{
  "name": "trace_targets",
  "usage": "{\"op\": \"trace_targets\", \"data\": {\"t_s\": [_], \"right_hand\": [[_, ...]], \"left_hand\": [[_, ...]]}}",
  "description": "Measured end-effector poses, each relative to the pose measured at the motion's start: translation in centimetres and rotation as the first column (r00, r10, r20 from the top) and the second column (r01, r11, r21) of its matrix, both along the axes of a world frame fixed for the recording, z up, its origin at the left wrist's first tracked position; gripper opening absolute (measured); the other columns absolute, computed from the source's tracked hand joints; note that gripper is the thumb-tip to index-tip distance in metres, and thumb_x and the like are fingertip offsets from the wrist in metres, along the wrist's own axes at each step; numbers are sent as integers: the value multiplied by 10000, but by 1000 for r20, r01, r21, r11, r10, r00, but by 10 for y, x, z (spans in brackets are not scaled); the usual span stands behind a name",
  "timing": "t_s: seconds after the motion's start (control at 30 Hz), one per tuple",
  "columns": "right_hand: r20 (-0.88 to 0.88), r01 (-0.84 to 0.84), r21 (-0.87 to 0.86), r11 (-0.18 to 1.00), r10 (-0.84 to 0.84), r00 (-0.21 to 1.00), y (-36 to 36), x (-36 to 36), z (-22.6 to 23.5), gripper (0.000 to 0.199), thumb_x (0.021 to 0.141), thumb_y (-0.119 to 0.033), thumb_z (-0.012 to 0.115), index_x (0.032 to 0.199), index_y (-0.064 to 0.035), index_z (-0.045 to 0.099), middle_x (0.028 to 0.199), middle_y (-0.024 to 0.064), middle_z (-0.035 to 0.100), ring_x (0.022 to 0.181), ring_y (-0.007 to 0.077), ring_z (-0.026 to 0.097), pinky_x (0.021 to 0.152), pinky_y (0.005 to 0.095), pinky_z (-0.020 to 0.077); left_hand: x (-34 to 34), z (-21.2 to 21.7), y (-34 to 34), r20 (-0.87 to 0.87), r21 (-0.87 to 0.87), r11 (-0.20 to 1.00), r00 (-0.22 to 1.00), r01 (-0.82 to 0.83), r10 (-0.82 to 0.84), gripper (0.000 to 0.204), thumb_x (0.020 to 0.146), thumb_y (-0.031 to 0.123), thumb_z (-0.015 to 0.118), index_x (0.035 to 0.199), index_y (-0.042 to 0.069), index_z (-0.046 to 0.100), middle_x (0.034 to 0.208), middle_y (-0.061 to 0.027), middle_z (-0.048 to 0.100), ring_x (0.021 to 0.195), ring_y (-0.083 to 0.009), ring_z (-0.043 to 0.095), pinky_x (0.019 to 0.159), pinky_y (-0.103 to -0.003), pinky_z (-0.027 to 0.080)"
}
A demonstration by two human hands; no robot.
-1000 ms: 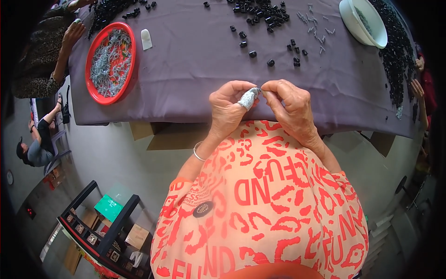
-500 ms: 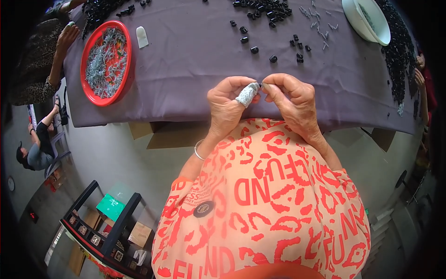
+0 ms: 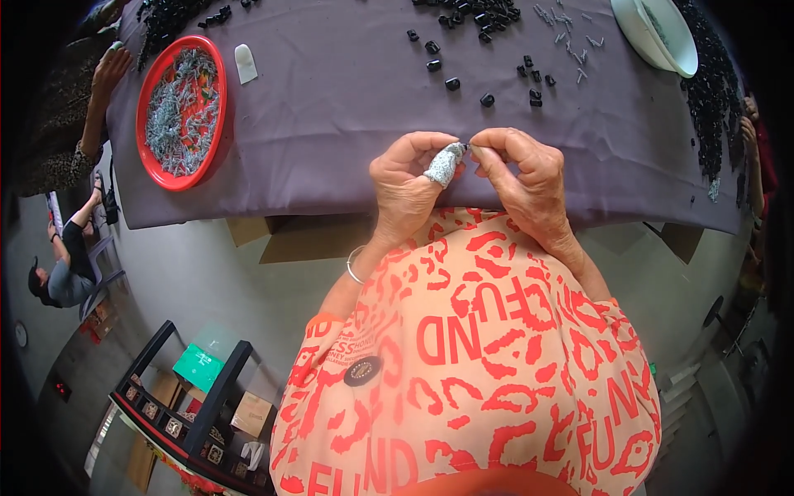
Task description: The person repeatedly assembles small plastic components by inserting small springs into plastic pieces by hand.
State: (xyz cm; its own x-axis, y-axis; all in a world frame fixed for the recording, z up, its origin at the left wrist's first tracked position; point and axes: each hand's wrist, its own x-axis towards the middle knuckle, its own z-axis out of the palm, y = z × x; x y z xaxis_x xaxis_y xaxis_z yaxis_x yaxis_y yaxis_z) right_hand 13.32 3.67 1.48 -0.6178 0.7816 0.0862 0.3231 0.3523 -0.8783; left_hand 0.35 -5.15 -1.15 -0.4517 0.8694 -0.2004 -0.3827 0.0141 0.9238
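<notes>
My left hand (image 3: pixel 397 178) is closed in a pinch, its thumb covered by a speckled grey-white wrap (image 3: pixel 444 165). Opposite it, my right hand (image 3: pixel 531 178) pinches with thumb and forefinger. A tiny dark piece (image 3: pixel 465 147) shows between the fingertips of both hands, just above the table's near edge. Its exact kind is too small to make out. Farther off lie several loose black plastic parts (image 3: pixel 452 83), with a denser pile (image 3: pixel 484 15) behind them. Thin grey pins (image 3: pixel 575 54) are scattered to the right of that pile.
A red oval basin (image 3: pixel 222 124) of grey pins stands at left on the grey cloth (image 3: pixel 322 116), beside a white finger cover (image 3: pixel 246 64). A pale bowl (image 3: pixel 685 58) and a black heap (image 3: pixel 713 107) are at right. Another person's hand (image 3: pixel 110 70) is at far left.
Both hands stay raised and pinching at nearly the same spot. A slightly wider gap shows between the wrapped thumb and my right fingertips. The view has shifted a little.
</notes>
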Motion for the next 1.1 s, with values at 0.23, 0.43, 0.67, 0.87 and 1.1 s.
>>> {"op": "trace_targets", "data": {"t_s": [0.23, 0.43, 0.67, 0.87, 1.1], "right_hand": [[23, -47, 129, 991, 44, 999, 0, -4, 0, 90, 812, 61, 605, 898, 36, 613, 762, 88, 637, 636, 130, 631, 566, 235, 496], [-27, -55, -178, 983, 51, 998, 4, 3, 0, 74, 841, 29, 602, 914, 28, 615, 767, 50, 633, 689, 91, 616, 599, 215, 484], [-63, -20, -281, 960, 3, 998, 0, 4, -7, 36, 862, -2, 608, 877, 30, 599, 745, 28, 624, 648, 63, 566, 577, 200, 464], [-86, -57, -277, 959, 34, 996, 2, -1, -7, 46, 854, -3, 618, 885, 27, 604, 710, 27, 618, 620, 66, 558, 565, 199, 460], [-41, 86, 122, 989, -81, 996, 32, 1, -14, 163, 827, -17, 636, 989, -17, 619, 856, 54, 585, 714, 117, 566, 627, 240, 453]], "left_hand": [[0, 0, 2, -5, 23, 1000, 1000, -19, 19, 156, 827, -69, 633, 981, -53, 616, 884, -58, 654, 794, -93, 623, 724, -213, 534], [-1, 4, 0, -3, -31, 999, 1000, 10, -10, 139, 821, -65, 639, 959, -47, 628, 854, -57, 664, 762, -83, 617, 688, -200, 516], [1, 5, -1, 45, -70, 998, 999, 10, -7, 139, 819, -72, 635, 954, -39, 631, 844, -57, 663, 746, -89, 615, 679, -210, 517], [-1, 3, 0, 82, -36, 999, 996, 22, -19, 131, 825, -66, 631, 952, -33, 628, 847, -57, 659, 740, -89, 614, 667, -214, 517], [-4, -1, 3, 79, -37, 999, 997, 18, -15, 123, 836, -38, 634, 957, -21, 626, 844, -51, 660, 718, -91, 627, 657, -213, 523]]}}
